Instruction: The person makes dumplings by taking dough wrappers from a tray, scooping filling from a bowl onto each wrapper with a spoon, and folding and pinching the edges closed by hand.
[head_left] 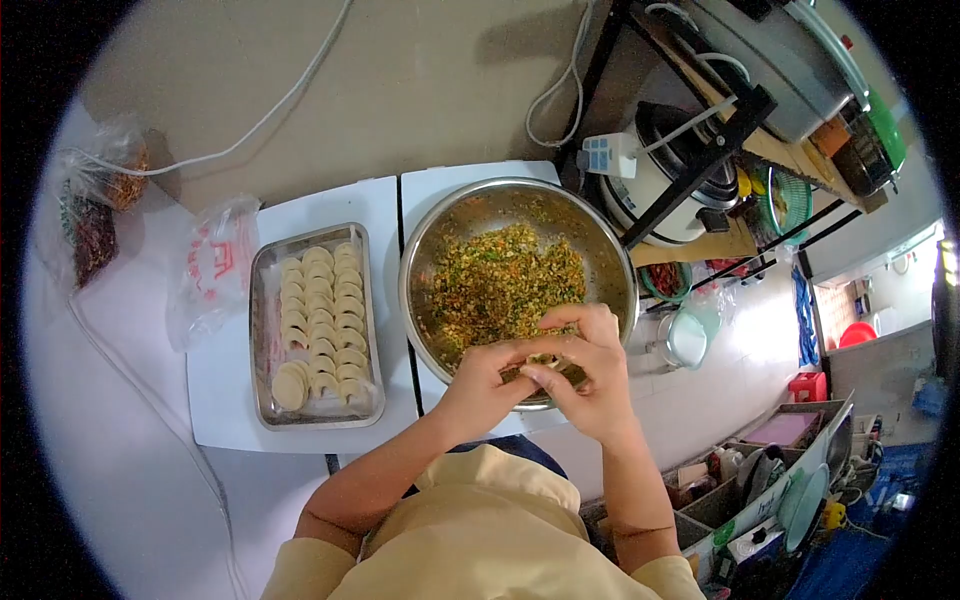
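Over the near rim of a large steel bowl [412, 330], my two hands are pinched together around a dumpling [543, 360], mostly hidden by the fingers. My left hand [488, 382] grips it from the left. On the other side, my right hand [592, 372] presses it between thumb and fingers. Chopped filling [505, 280], green, orange and brown, lies in the bowl below. To the left stands a metal tray [262, 385] with rows of folded dumplings [320, 300]. A stack of round wrappers [291, 386] sits in its near left corner.
A crumpled plastic bag [212, 265] lies left of the tray on the white table [225, 405]. Bagged food [95, 220] is farther left. At the right, a shelf rack [700, 165] holds a rice cooker [650, 190] and pots. A cluttered sink area [740, 480] is at the lower right.
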